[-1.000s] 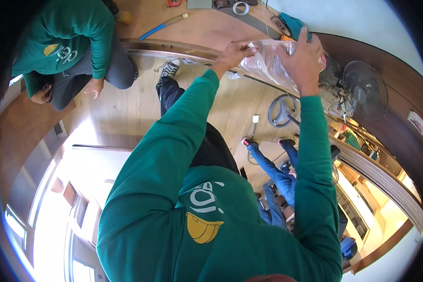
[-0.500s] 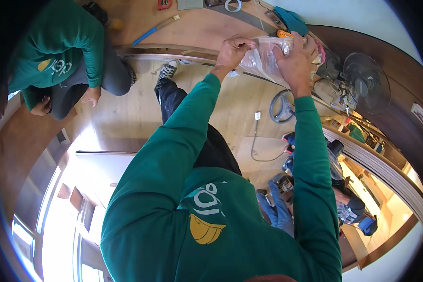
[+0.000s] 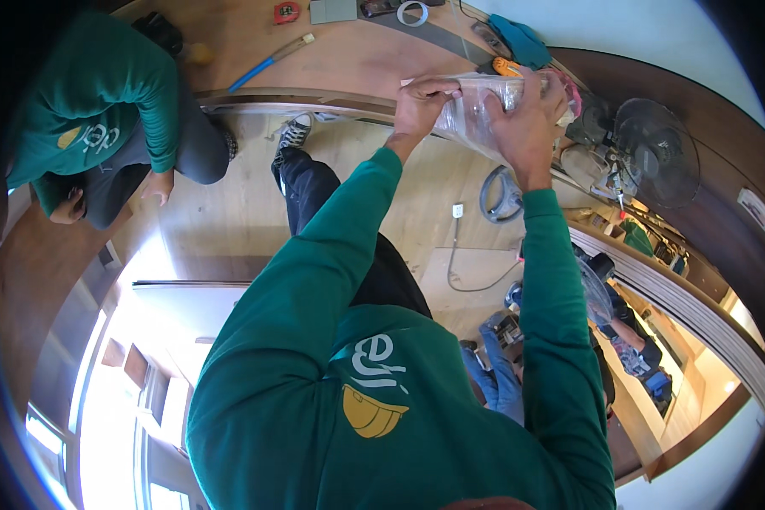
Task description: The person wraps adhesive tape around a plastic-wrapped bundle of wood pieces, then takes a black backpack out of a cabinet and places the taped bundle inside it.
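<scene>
A sheet of crinkled clear plastic film (image 3: 467, 123) is stretched between my hands above the front edge of the wooden bench (image 3: 348, 72). My left hand (image 3: 422, 106) pinches its left edge between thumb and fingers. On the other side my right hand (image 3: 529, 121) wraps round the bunched part of the film, where something pink (image 3: 572, 95) shows past the fingers. Just behind the film lies an orange-handled tool (image 3: 506, 67), partly covered. What the film may enclose cannot be made out.
On the bench lie a blue-handled brush (image 3: 270, 64), a red tape measure (image 3: 286, 12), a tape roll (image 3: 412, 14) and a teal cloth (image 3: 518, 41). A fan (image 3: 654, 153) stands at right. A co-worker (image 3: 102, 102) sits at left. A cable (image 3: 455, 255) crosses the floor.
My right hand has shifted slightly down and left with the film, and my left hand slightly down. Both keep their hold. The whole view has tilted a little.
</scene>
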Available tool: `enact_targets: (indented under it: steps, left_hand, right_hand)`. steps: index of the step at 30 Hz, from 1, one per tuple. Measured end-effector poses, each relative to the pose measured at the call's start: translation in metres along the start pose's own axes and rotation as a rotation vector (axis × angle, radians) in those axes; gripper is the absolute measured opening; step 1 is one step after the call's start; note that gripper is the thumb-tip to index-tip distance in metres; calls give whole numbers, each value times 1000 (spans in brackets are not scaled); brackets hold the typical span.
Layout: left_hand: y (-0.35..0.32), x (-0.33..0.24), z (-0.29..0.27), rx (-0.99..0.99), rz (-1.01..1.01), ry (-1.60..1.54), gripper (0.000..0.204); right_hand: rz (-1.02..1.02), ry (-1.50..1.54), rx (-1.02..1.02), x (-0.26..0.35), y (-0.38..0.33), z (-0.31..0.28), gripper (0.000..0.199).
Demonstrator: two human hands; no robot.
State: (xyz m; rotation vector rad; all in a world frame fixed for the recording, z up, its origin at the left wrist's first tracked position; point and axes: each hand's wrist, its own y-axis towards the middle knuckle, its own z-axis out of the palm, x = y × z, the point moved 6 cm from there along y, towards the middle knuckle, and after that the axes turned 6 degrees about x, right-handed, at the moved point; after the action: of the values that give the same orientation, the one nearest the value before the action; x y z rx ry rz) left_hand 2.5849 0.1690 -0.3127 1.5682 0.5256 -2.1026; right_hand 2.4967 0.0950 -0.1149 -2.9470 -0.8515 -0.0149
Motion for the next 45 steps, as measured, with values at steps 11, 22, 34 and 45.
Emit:
enact_targets:
  steps: [11,22,34,45]
  left_hand:
    - [46,23,-14,31,-55,109,27]
    - [58,71,14,595,-621,-453,31]
    - [-2,46,15,129,-160,-89,37]
    - [26,71,21,156,-477,-525,22]
  right_hand:
    - [15,-2,-3,-3,1,3,70]
    - [5,-3,1,-3,1,3,69]
    - [9,7,-40,-4,0,3,66]
    - [43,-15,-22,-3,3,5,64]
